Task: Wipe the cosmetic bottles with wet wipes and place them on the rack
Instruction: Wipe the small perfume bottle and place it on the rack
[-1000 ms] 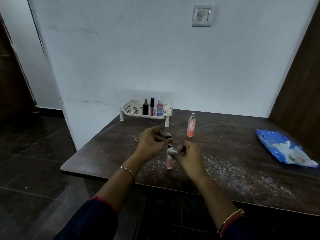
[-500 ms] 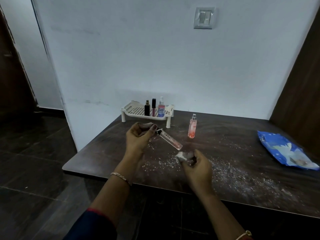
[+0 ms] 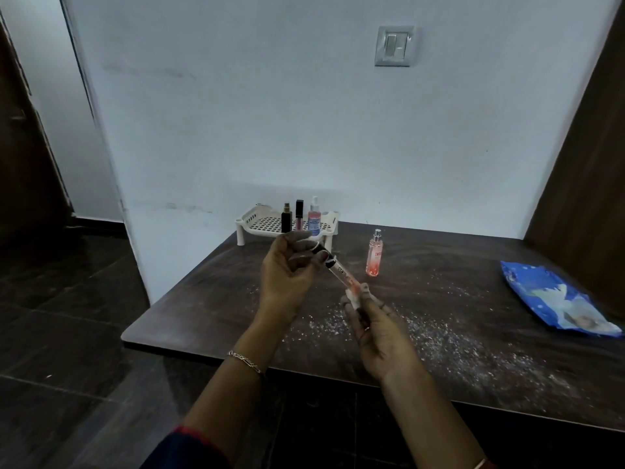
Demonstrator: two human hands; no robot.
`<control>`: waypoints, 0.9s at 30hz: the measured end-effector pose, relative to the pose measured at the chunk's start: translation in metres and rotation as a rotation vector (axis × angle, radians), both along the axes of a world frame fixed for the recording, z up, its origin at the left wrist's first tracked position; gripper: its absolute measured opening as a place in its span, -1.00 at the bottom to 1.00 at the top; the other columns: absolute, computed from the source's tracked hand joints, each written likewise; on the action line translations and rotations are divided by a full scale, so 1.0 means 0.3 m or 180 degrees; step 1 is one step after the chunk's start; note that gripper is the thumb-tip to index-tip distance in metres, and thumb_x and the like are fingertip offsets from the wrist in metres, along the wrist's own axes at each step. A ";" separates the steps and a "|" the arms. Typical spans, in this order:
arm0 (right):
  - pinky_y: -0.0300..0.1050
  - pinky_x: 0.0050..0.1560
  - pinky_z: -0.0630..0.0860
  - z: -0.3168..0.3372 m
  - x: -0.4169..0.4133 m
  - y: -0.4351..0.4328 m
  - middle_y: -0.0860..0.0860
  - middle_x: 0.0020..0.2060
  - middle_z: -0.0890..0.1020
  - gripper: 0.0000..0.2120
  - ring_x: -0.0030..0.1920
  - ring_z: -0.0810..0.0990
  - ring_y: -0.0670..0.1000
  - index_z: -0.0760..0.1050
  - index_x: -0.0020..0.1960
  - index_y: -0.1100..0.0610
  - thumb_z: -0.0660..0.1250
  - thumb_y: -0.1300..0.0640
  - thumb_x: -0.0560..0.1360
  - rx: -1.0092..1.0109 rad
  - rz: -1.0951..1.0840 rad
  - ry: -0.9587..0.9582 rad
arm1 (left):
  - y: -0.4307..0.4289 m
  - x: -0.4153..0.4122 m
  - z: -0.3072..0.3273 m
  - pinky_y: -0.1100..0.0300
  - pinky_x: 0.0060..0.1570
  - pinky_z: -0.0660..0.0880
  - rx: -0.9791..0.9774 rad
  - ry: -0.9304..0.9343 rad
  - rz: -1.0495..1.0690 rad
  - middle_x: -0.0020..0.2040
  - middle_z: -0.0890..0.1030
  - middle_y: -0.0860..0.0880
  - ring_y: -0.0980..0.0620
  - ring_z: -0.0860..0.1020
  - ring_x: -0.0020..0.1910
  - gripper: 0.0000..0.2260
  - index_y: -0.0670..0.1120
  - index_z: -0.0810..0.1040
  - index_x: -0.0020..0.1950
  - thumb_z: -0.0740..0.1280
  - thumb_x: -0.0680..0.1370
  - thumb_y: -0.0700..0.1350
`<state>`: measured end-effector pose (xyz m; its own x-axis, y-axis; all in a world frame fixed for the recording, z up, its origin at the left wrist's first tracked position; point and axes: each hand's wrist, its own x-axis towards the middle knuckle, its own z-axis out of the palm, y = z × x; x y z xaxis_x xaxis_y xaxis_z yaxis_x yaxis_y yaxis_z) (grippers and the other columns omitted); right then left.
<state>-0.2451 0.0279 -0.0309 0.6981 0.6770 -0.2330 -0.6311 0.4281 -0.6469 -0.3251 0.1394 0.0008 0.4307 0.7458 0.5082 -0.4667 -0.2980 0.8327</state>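
My left hand [image 3: 291, 272] grips the black cap end of a slim clear tube with pink contents [image 3: 341, 274], tilted down to the right above the table. My right hand [image 3: 378, 326] pinches a crumpled white wet wipe [image 3: 354, 297] around the tube's lower end. A pink spray bottle [image 3: 374, 254] stands alone on the dark table. The white perforated rack [image 3: 257, 222] at the back holds a black bottle [image 3: 286, 219], a dark lip-gloss tube [image 3: 299, 214] and a pink spray bottle [image 3: 314, 219].
A blue wet-wipe pack [image 3: 554, 299] lies at the right of the dark wooden table [image 3: 456, 299], whose surface is scattered with white specks. The white wall is behind, a brown panel at right, and dark floor at left.
The left hand lifted the tube and tilted it from upright to slanted. The right hand with the wipe came back onto the tube's lower end.
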 end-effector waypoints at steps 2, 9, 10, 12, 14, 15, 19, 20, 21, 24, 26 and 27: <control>-0.28 -0.27 0.62 0.002 0.002 0.004 0.12 -0.28 0.68 -0.78 -0.30 0.68 -0.04 0.52 0.07 0.32 0.37 0.25 0.45 0.0089 0.0041 0.0116 | -0.016 0.010 -0.005 0.17 -0.01 0.58 -0.0089 0.0032 -0.0356 -0.01 0.63 -0.13 0.01 0.63 -0.02 -0.60 -0.13 0.48 0.19 0.41 0.39 -0.36; -0.34 -0.39 0.58 0.013 -0.010 0.005 0.12 -0.26 0.69 -0.92 -0.33 0.67 -0.08 0.58 -0.11 0.30 0.31 0.31 0.47 0.0292 0.0218 0.0278 | -0.092 0.055 -0.089 0.22 0.05 0.54 -0.0322 0.0290 -0.0858 0.05 0.67 -0.12 0.01 0.62 0.10 -0.76 -0.22 0.54 0.12 0.31 0.48 -0.40; -0.35 -0.40 0.58 0.012 -0.009 0.006 0.11 -0.25 0.68 -0.91 -0.35 0.67 -0.09 0.58 -0.12 0.29 0.30 0.30 0.48 0.0270 0.0191 0.0270 | -0.093 0.060 -0.093 0.20 0.06 0.54 -0.0251 0.0341 -0.0785 0.03 0.67 -0.14 0.00 0.62 0.09 -0.78 -0.23 0.55 0.09 0.31 0.48 -0.41; -0.36 -0.42 0.56 0.009 -0.002 0.009 0.08 -0.31 0.67 -0.88 -0.38 0.65 -0.11 0.58 -0.18 0.27 0.29 0.29 0.50 0.0203 0.0144 0.0268 | -0.096 0.063 -0.095 0.20 0.06 0.55 -0.0062 0.0455 -0.0658 0.00 0.68 -0.14 0.01 0.63 0.07 -0.79 -0.25 0.56 0.07 0.32 0.47 -0.42; -0.38 -0.43 0.56 0.006 0.007 0.010 0.05 -0.37 0.67 -0.87 -0.42 0.63 -0.13 0.58 -0.20 0.26 0.30 0.30 0.50 0.0115 0.0106 0.0282 | -0.101 0.063 -0.094 0.21 0.05 0.56 0.0092 0.0527 -0.0569 -0.03 0.68 -0.11 0.03 0.64 0.05 -0.80 -0.23 0.57 0.05 0.32 0.47 -0.42; -0.38 -0.42 0.56 0.004 0.011 0.009 0.05 -0.37 0.67 -0.91 -0.42 0.63 -0.13 0.58 -0.17 0.27 0.32 0.30 0.48 0.0050 0.0082 0.0239 | -0.102 0.062 -0.094 0.21 0.04 0.56 0.0156 0.0544 -0.0518 -0.05 0.69 -0.09 0.04 0.64 0.04 -0.79 -0.20 0.57 0.04 0.33 0.47 -0.41; -0.37 -0.39 0.55 0.012 0.026 -0.004 0.07 -0.28 0.68 -0.93 -0.39 0.62 -0.10 0.60 -0.16 0.23 0.44 0.34 0.37 -0.0482 -0.0351 -0.0428 | -0.094 0.058 -0.099 0.27 -0.02 0.56 0.0647 0.0818 -0.0082 -0.09 0.68 0.02 0.16 0.64 -0.04 -0.79 -0.02 0.58 -0.02 0.38 0.47 -0.31; -0.37 -0.38 0.55 0.028 0.031 -0.011 0.07 -0.27 0.68 -0.92 -0.39 0.60 -0.10 0.59 -0.17 0.22 0.44 0.35 0.37 -0.0576 -0.0538 -0.0676 | -0.083 0.059 -0.106 0.27 -0.03 0.57 0.0870 0.1007 0.0119 -0.11 0.68 0.05 0.19 0.64 -0.07 -0.83 0.00 0.58 -0.03 0.40 0.47 -0.26; -0.36 -0.34 0.56 0.049 0.036 -0.018 0.08 -0.23 0.67 -0.90 -0.35 0.58 -0.10 0.59 -0.16 0.20 0.44 0.34 0.37 -0.0607 -0.0707 -0.0948 | -0.070 0.059 -0.115 0.23 -0.03 0.59 0.1049 0.1193 0.0266 -0.13 0.68 0.07 0.20 0.64 -0.09 -0.88 -0.02 0.59 -0.05 0.41 0.47 -0.21; -0.30 -0.16 0.56 0.134 0.049 -0.032 0.01 -0.12 0.66 -0.83 -0.14 0.60 -0.11 0.60 -0.08 0.08 0.41 0.31 0.41 -0.0705 -0.0963 -0.2069 | -0.038 0.061 -0.129 0.02 -0.09 0.60 0.1208 0.1638 0.0421 -0.22 0.66 0.03 0.12 0.64 -0.18 -0.93 -0.07 0.57 -0.14 0.42 0.46 -0.11; -0.31 -0.14 0.54 0.175 0.058 -0.023 -0.07 -0.07 0.64 -0.79 -0.11 0.58 -0.18 0.59 -0.01 -0.02 0.38 0.25 0.45 -0.0968 -0.0937 -0.3014 | -0.030 0.063 -0.124 -0.02 -0.13 0.59 0.1347 0.1877 0.0514 -0.27 0.64 0.02 0.10 0.62 -0.23 -0.87 -0.08 0.53 -0.20 0.42 0.46 -0.07; -0.37 -0.16 0.52 0.190 0.058 -0.016 -0.10 -0.03 0.63 -0.79 -0.12 0.56 -0.25 0.58 0.03 -0.04 0.37 0.22 0.47 -0.1115 -0.0879 -0.3491 | -0.030 0.062 -0.116 -0.01 -0.15 0.58 0.1454 0.1992 0.0590 -0.28 0.63 0.02 0.10 0.61 -0.24 -0.85 -0.08 0.52 -0.21 0.41 0.47 -0.04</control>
